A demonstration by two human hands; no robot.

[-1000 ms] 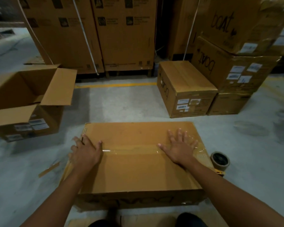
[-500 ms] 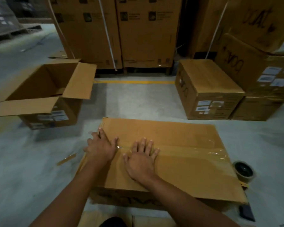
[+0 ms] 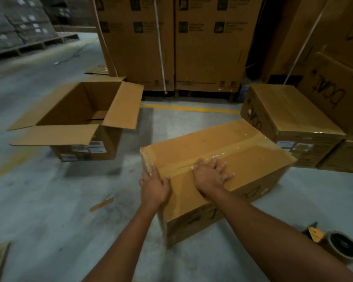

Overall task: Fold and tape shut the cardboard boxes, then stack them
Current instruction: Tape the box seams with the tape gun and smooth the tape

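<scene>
I counted two hands in my feed, the left hand [image 3: 154,186] and the right hand [image 3: 211,176], both on one taped box [image 3: 243,155]. One open box [image 3: 86,110] stood on the floor [image 3: 49,210], and one sealed box [image 3: 289,115] lay past the taped one: three boxes of that size. Behind them stood two tall cartons, the left carton [image 3: 135,53] and the right carton [image 3: 208,53]. At least two more printed boxes were stacked at the right edge; the frame cut them off, so I couldn't finish that count. I saw one tape roll [image 3: 343,248], one loose cardboard strip [image 3: 102,204], one yellow line [image 3: 192,108] and three white straps [image 3: 160,47].
</scene>
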